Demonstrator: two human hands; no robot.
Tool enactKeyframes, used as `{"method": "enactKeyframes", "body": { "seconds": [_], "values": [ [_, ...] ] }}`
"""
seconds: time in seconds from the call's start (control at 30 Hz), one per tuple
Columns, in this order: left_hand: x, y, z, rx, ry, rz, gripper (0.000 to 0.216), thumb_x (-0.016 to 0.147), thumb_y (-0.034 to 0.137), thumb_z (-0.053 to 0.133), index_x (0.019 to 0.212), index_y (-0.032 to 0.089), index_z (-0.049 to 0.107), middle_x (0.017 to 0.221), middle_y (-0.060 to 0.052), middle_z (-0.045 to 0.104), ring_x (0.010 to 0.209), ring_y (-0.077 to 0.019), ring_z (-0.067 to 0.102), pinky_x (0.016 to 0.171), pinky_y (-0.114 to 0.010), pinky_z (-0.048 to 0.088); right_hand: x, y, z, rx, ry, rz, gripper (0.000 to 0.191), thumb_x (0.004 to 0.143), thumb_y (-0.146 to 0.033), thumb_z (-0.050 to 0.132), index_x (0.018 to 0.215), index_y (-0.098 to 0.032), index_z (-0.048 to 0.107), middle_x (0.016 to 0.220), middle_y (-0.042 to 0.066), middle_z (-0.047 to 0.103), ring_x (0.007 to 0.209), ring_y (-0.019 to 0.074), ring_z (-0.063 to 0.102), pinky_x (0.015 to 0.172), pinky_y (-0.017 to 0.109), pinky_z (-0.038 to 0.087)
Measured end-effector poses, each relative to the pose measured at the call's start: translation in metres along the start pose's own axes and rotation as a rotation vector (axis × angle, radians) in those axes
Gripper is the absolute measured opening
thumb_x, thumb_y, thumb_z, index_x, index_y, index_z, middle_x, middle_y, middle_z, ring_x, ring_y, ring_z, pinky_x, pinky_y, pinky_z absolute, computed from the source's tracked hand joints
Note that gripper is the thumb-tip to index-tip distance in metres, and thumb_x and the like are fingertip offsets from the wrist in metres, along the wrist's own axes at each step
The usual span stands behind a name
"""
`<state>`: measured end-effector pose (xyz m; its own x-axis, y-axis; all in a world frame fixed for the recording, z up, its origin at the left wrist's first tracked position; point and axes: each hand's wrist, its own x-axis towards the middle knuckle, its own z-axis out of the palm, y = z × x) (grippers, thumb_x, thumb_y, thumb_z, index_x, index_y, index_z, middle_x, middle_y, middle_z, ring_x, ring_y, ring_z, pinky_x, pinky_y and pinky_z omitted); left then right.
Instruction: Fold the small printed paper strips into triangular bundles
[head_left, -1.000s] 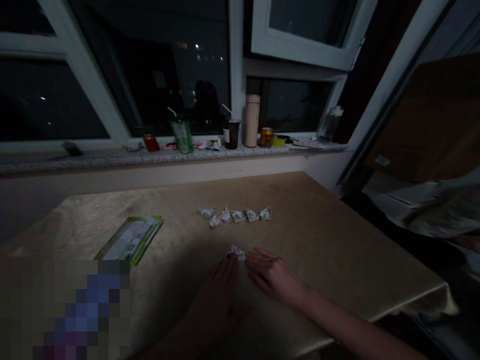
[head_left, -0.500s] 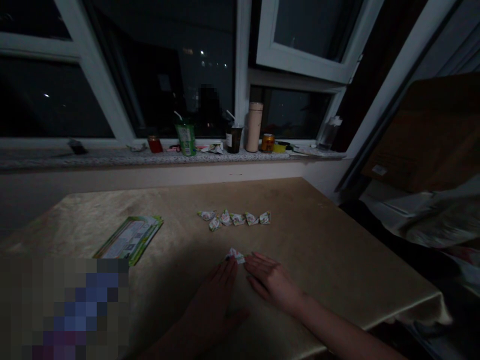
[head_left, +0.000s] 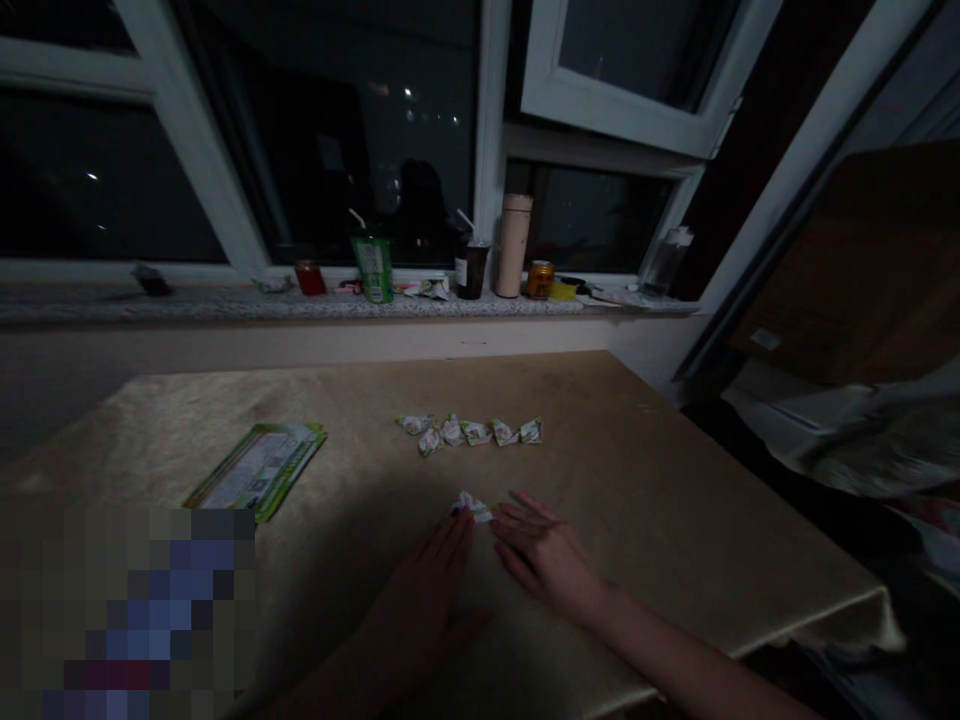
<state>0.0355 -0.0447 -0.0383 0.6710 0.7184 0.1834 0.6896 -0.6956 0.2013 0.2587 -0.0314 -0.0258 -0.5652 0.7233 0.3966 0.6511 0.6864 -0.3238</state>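
On the cloth-covered table, a small white wrapped piece with twisted or folded ends [head_left: 472, 506] lies between my hands. The fingers of my left hand [head_left: 427, 575] are stretched out flat, their tips touching its left and near side. My right hand [head_left: 551, 552] has its fingers extended and reaches the right end of the same piece, the index finger slightly raised. Beyond them, several similar white and green wrapped pieces [head_left: 475, 433] form a loose row. To the left lies a flat green and white package [head_left: 259, 468]. The dim light hides whether the pieces have contents.
Along the stone windowsill [head_left: 300, 308] stand a green cup with a straw [head_left: 373, 268], a dark drink cup [head_left: 471, 272], a pale pink flask [head_left: 514, 246], a gold can [head_left: 539, 280] and a red jar [head_left: 309, 278]. A cardboard box [head_left: 847, 270] is at the right. The lower left is blurred out.
My right index finger has lifted and spread away from the other fingers. My left hand stays on the wrapped piece almost unmoved. The view has shifted slightly.
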Motion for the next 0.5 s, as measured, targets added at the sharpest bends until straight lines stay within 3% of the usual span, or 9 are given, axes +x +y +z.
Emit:
{"method": "enactKeyframes", "body": {
  "seconds": [0.13, 0.37, 0.5],
  "values": [
    [-0.002, -0.001, -0.001, -0.002, -0.032, -0.023, 0.086, 0.083, 0.050, 0.057, 0.148, 0.013, 0.014, 0.151, -0.018, 0.019, 0.136, -0.0329, 0.026, 0.107, -0.047, 0.032, 0.001, -0.001, 0.000, 0.007, 0.004, -0.002, 0.025, 0.090, -0.017, 0.045, 0.110, -0.018, 0.061, 0.113, 0.006, 0.067, 0.112, 0.0167, 0.058, 0.114, 0.040, 0.026],
    [0.004, 0.002, -0.024, -0.089, -0.181, -0.080, 0.092, 0.075, 0.048, 0.065, 0.147, 0.012, 0.020, 0.151, -0.018, 0.020, 0.136, -0.0325, 0.027, 0.107, -0.046, 0.032, 0.001, -0.001, 0.002, -0.008, 0.015, 0.004, 0.024, 0.089, -0.017, 0.045, 0.107, -0.017, 0.061, 0.113, 0.007, 0.067, 0.112, 0.0174, 0.058, 0.114, 0.041, 0.025],
    [0.006, 0.003, -0.029, -0.099, -0.203, -0.088, 0.092, 0.075, 0.050, 0.065, 0.147, 0.013, 0.022, 0.151, -0.018, 0.021, 0.135, -0.0324, 0.028, 0.107, -0.046, 0.032, 0.001, -0.001, 0.002, -0.001, 0.023, -0.004, 0.024, 0.089, -0.016, 0.046, 0.107, -0.018, 0.061, 0.113, 0.006, 0.067, 0.112, 0.0169, 0.058, 0.115, 0.041, 0.023]
  ]
}}
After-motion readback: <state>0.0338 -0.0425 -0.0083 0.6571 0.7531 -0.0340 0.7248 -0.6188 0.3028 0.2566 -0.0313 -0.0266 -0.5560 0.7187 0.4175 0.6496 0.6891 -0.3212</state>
